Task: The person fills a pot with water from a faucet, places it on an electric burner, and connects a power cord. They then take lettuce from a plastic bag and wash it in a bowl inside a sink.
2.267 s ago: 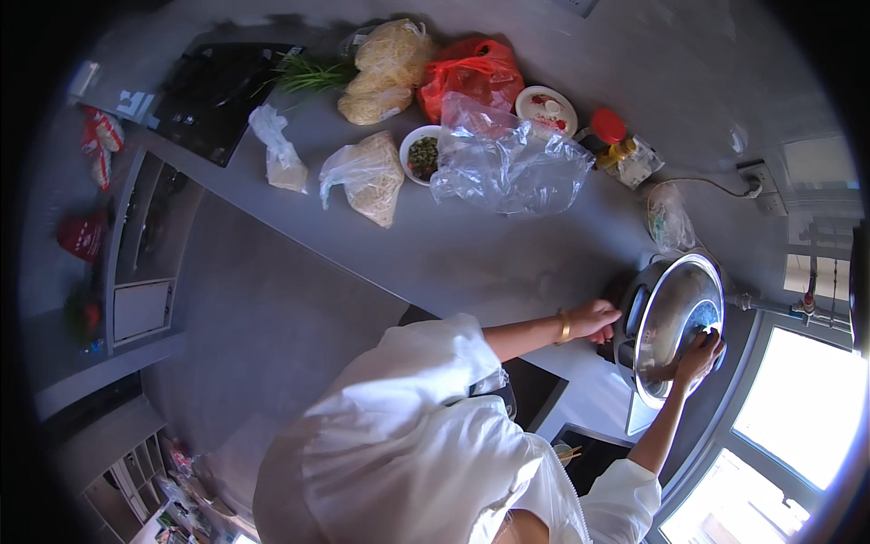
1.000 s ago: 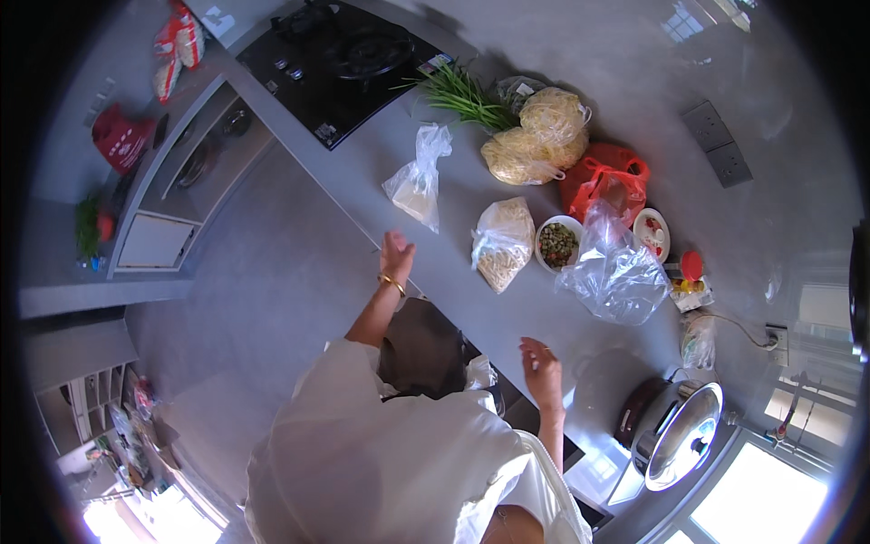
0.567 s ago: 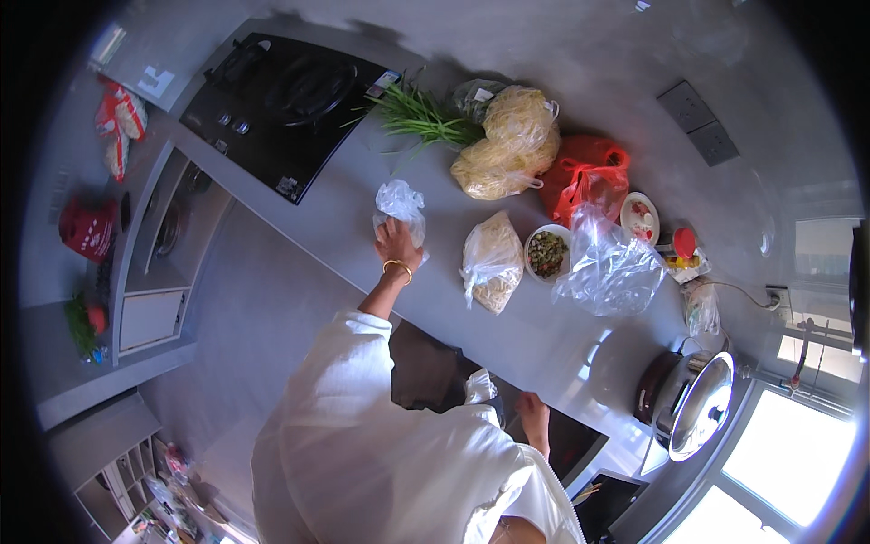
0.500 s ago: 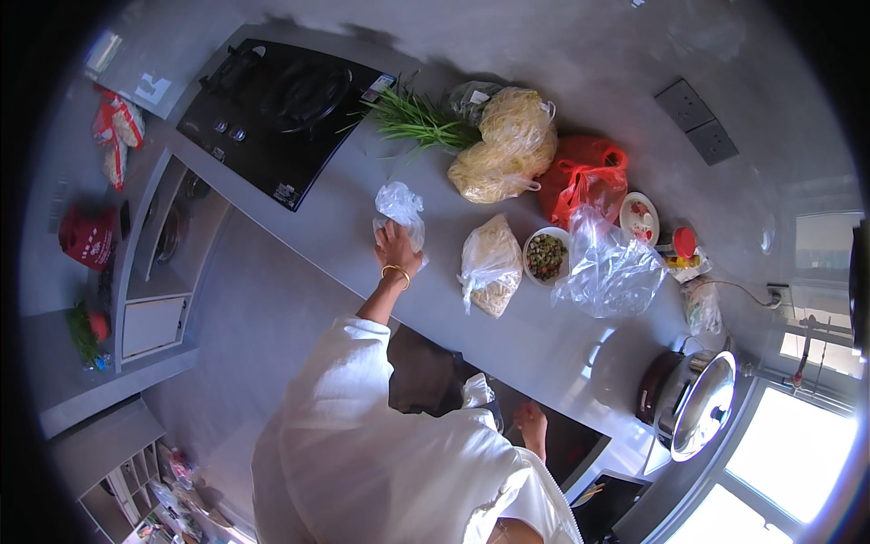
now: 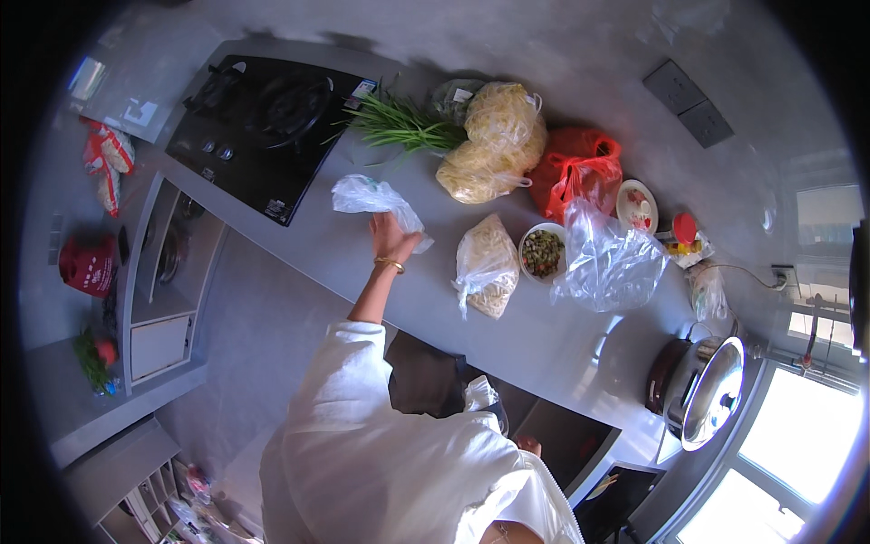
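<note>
My left hand (image 5: 391, 238) is closed on a crumpled clear plastic bag (image 5: 372, 198), over the counter just right of the stove; its fingertips are partly covered by the film. Just a sliver of my right hand (image 5: 529, 445) shows beside my white jacket, low by the counter's near side, and its fingers are hidden. To the right of the left hand sits a tied clear bag of pale shredded food (image 5: 489, 263). Beside that stands a white bowl of chopped green and red vegetables (image 5: 543, 253).
A black gas stove (image 5: 258, 127) fills the counter's left end. Green stalks (image 5: 403, 124), a large bag of yellowish noodle-like strands (image 5: 494, 150), a red bag (image 5: 575, 168) and an empty-looking clear bag (image 5: 612, 263) line the back. A lidded pot (image 5: 710, 394) stands at right.
My left hand has shifted slightly, and the crumpled bag now spreads out to the left of it. My right hand has drawn back, mostly behind the jacket. The whole view has tilted slightly.
</note>
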The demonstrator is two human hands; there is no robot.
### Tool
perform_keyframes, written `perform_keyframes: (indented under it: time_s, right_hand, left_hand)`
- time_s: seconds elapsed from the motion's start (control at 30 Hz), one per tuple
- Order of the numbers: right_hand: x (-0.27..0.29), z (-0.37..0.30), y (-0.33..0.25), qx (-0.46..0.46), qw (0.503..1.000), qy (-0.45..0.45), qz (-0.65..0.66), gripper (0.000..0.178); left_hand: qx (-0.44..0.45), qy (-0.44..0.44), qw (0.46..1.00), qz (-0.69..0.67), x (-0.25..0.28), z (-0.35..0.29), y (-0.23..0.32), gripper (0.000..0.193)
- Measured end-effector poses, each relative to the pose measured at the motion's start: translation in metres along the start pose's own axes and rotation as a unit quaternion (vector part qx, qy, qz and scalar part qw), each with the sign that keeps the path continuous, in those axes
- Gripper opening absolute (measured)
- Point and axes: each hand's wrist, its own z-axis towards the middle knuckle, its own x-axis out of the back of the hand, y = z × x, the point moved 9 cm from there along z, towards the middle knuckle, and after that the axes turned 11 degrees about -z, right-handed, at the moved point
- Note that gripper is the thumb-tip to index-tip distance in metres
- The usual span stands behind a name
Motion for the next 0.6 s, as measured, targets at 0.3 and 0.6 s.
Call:
perform_keyframes:
  time_s: [0.3, 0.6]
  right_hand:
    - [-0.013, -0.034, -0.088, -0.019, 1.0, 0.002, 0.001, 0.016]
    - [-0.021, -0.063, -0.035, -0.044, 0.998, 0.042, -0.036, 0.014]
  left_hand:
    - [-0.036, 0.013, 0.991, -0.13, -0.036, 0.005, -0.006, 0.071]
    - [0.202, -0.22, 0.911, -0.283, -0.119, -0.145, -0.091, 0.046]
